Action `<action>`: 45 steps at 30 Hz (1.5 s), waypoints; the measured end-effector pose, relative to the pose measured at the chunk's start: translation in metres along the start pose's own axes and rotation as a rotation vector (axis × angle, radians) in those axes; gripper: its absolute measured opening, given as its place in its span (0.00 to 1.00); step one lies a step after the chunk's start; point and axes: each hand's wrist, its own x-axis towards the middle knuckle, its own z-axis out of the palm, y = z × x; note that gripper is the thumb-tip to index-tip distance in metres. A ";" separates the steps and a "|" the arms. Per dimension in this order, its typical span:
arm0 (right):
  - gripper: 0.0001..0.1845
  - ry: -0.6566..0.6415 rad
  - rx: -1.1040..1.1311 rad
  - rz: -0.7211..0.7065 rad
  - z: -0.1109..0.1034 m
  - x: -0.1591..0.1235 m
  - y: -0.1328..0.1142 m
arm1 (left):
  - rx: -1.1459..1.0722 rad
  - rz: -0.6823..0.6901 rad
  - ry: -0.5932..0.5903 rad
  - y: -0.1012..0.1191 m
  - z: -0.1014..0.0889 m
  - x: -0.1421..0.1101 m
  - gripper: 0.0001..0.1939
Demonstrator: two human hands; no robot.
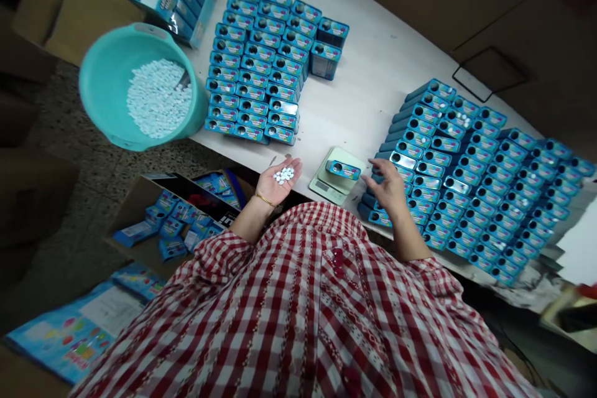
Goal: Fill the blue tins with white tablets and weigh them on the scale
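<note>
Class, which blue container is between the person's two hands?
The blue container on the scale; the others on the table stand grouped to either side.

White pellets (283, 175), blue tin (344, 170), pale scale (342, 154), turquoise tub (100, 68), red-and-white checked garment (280, 311)

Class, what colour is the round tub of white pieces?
The tub is turquoise, clearest in the head view.

Cupping the left grip (278, 181) palm up, holding the right grip (367, 172) with thumb (370, 184) and fingers (383, 166) parted, extending both forearms (411, 233) forward.
</note>
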 end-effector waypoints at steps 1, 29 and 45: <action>0.22 -0.042 -0.021 -0.021 0.003 -0.001 0.000 | -0.001 -0.004 0.002 0.000 0.000 0.000 0.15; 0.11 -0.189 -0.067 -0.358 0.036 0.000 -0.066 | 0.148 -0.254 -0.258 -0.041 0.024 -0.003 0.13; 0.23 0.038 -0.138 -0.094 -0.008 0.009 -0.009 | 0.006 0.055 -0.046 0.019 -0.009 -0.006 0.12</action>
